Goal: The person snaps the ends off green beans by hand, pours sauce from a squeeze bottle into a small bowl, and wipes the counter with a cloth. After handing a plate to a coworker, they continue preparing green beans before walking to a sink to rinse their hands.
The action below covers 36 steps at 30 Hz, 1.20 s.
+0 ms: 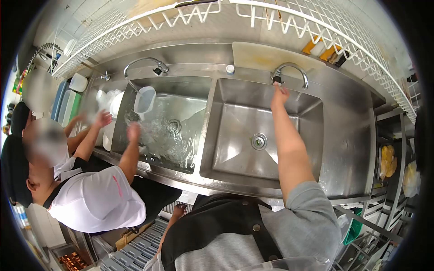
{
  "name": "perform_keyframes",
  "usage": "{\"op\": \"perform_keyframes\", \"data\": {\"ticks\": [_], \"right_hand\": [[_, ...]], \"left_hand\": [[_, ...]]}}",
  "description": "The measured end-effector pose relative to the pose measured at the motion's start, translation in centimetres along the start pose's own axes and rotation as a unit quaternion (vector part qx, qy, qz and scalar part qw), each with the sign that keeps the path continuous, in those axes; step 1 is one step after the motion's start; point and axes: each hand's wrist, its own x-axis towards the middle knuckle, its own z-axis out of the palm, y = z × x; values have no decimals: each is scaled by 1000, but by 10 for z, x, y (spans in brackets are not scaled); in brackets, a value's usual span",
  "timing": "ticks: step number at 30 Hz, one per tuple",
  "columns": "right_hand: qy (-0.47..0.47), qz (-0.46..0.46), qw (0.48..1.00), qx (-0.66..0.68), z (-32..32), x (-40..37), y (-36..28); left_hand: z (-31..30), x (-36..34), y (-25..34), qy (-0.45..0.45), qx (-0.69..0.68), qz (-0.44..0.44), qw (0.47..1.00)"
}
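My right arm reaches across the right sink basin point(230, 149) to the back. There my right hand point(280, 94) is closed at the black handle point(276, 80) of the curved metal faucet point(296, 67). A round drain point(259, 141) shows in the basin floor, and no standing water covers it. Low at my side, below the counter's front edge, hangs my left hand point(180, 209). Its fingers are small and dark in the view, and I cannot make out whether they hold anything.
A co-worker in a white shirt point(97, 198) works at the water-filled left basin point(205, 113), hands blurred over splashing water. A white plastic container point(144, 100) stands under the left faucet point(144, 59). Another person is beyond. A white wire rack point(289, 18) hangs overhead; metal shelving point(402, 153) stands right.
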Motion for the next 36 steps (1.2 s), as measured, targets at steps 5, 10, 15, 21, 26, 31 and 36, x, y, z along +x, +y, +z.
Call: {"op": "perform_keyframes", "data": {"ticks": [5, 10, 15, 21, 26, 31, 36], "right_hand": [[10, 382, 897, 224, -111, 36, 75], [-60, 380, 866, 318, -140, 80, 69], [-235, 287, 876, 310, -105, 103, -5], [-224, 252, 927, 167, -64, 64, -91], [-244, 178, 937, 174, -53, 76, -67], [-389, 221, 859, 251, -80, 71, -72], [-246, 261, 891, 276, -66, 19, -107]], "left_hand": [[9, 11, 10, -11, 47, 18, 999], [14, -7, 58, 43, 177, -1, 983], [10, -7, 72, 73, 239, 40, 967], [19, -10, 86, 69, 210, 7, 975], [25, -7, 65, 55, 243, 4, 969], [20, -8, 48, 58, 271, 15, 961], [17, -27, 69, 45, 222, -61, 972]]}}
